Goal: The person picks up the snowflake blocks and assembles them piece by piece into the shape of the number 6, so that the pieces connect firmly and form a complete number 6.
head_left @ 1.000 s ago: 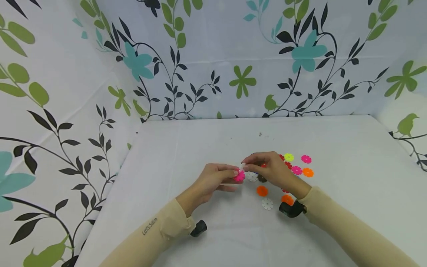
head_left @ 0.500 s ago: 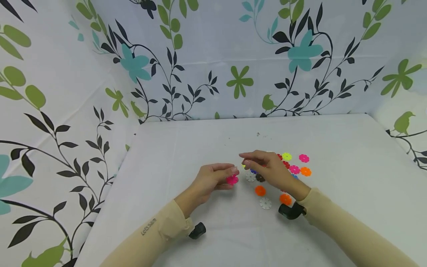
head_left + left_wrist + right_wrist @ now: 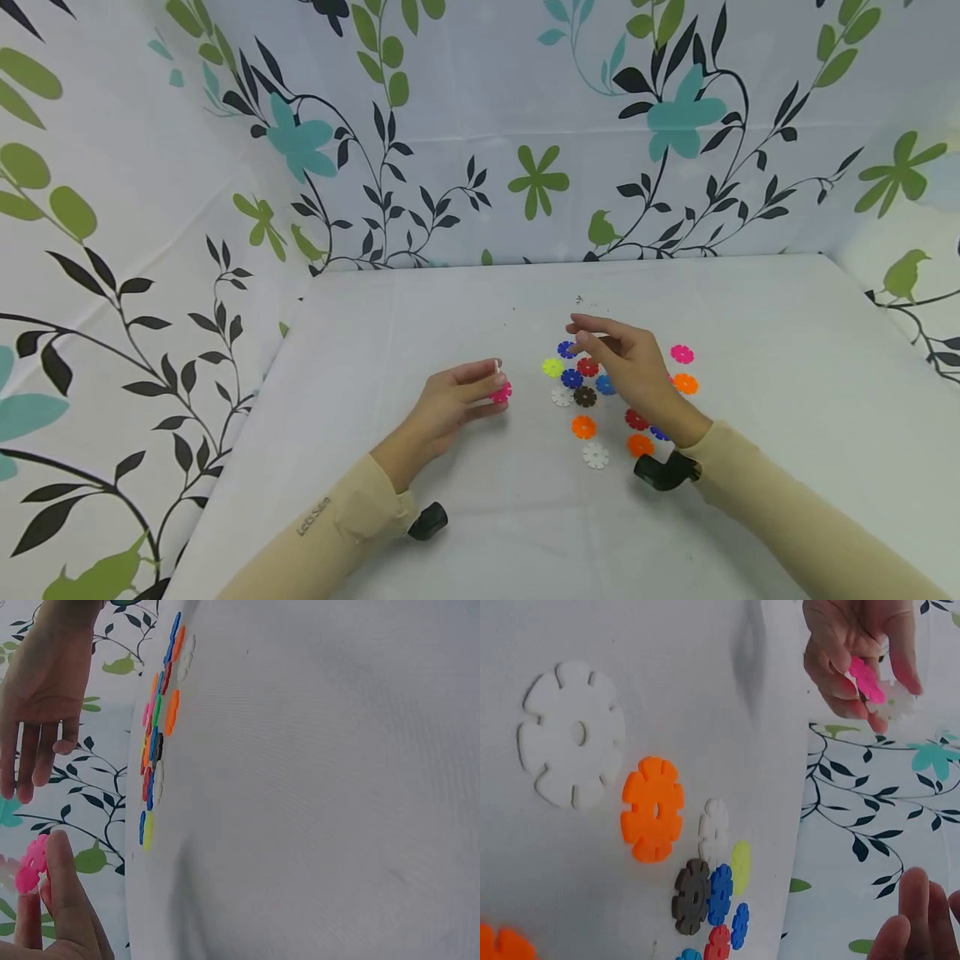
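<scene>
My left hand point(image 3: 448, 408) pinches a pink notched plastic disc point(image 3: 865, 679) between thumb and fingers, raised off the table. Slotted against it is a white notched disc point(image 3: 895, 702), standing crosswise to the pink one. My right hand point(image 3: 632, 367) hovers over the scattered discs, its fingers loosely extended with nothing between them. Below and beside it lie a blue disc point(image 3: 567, 349), a red disc point(image 3: 588, 367), a yellow disc point(image 3: 552, 367) and a brown disc point(image 3: 585, 397). The right hand and sleeve cover part of the group.
Nearer to me lie an orange disc point(image 3: 583, 427), a white disc point(image 3: 596, 456) and another orange disc point(image 3: 641, 446). A pink disc point(image 3: 682, 354) lies at the far right. White cloth covers the table point(image 3: 465, 308), and a patterned curtain point(image 3: 450, 133) hangs behind it.
The right hand has let go of the white disc and moved right and away, uncovering several discs. My left hand has drawn left with the joined pink and white discs.
</scene>
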`<state>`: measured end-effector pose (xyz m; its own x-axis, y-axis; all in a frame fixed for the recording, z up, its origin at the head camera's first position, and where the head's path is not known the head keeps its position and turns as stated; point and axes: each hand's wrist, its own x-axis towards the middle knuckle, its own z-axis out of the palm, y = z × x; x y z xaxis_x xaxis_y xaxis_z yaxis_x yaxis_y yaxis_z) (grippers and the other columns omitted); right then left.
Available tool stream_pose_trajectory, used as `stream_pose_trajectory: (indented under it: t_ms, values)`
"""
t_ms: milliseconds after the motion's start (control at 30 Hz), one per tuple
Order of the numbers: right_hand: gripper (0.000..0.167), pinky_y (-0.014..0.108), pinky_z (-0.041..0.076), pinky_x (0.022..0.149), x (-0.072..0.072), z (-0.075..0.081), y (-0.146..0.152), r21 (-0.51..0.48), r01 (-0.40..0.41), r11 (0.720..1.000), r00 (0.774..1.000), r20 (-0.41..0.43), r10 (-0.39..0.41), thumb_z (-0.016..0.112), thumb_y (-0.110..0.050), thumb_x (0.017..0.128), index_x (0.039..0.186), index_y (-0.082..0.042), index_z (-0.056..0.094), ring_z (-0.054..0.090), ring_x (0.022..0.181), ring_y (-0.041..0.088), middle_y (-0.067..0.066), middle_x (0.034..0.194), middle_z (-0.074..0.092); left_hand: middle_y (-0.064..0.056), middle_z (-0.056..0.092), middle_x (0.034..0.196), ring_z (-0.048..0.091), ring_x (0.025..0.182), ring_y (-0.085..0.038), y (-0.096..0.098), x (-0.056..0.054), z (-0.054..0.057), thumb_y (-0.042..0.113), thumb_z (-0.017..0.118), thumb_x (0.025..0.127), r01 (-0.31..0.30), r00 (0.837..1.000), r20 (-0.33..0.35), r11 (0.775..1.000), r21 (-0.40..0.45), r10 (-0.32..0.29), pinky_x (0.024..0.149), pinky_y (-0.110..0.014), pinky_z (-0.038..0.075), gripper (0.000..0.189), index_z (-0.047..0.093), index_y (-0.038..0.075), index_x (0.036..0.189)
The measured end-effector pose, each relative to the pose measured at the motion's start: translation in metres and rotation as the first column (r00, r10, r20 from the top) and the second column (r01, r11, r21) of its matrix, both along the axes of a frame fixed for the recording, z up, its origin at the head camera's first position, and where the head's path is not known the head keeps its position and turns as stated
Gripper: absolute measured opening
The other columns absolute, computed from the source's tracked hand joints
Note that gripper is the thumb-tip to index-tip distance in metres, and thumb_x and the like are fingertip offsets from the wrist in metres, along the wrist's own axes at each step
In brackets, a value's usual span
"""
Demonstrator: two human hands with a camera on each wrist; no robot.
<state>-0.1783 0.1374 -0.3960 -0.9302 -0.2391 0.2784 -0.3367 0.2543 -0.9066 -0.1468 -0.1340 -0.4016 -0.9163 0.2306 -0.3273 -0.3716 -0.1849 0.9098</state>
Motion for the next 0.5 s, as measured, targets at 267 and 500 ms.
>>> stream_pose_trajectory:
  t_ms: [267,500]
  values:
    - [0.041,0.018,0.051,0.089,-0.004,-0.003,0.011,0.038,0.117,0.992,0.992,0.035,-0.119,0.058,-0.03,0.105,0.138,-0.007,0.063,0.064,0.115,0.025,0.012,0.128,0.068,-0.025,0.055,0.139,0.069,0.107,-0.023,-0.009,-0.001,-0.002,0.008,0.073,0.094,-0.063,0.998,0.01,0.998,0.027,0.063,0.09,-0.039,0.056,0.054,0.052,-0.004,0.143]
    - [0.041,0.028,0.054,0.089,-0.006,-0.011,0.019,0.188,0.114,0.976,0.979,0.148,-0.143,0.062,-0.031,0.102,0.137,-0.009,0.064,0.061,0.119,0.028,0.012,0.13,0.067,-0.022,0.061,0.132,0.07,0.104,-0.022,-0.009,-0.001,-0.004,0.006,0.073,0.093,-0.102,0.995,0.018,0.995,0.016,0.101,0.09,-0.04,0.056,0.053,0.054,-0.005,0.141]
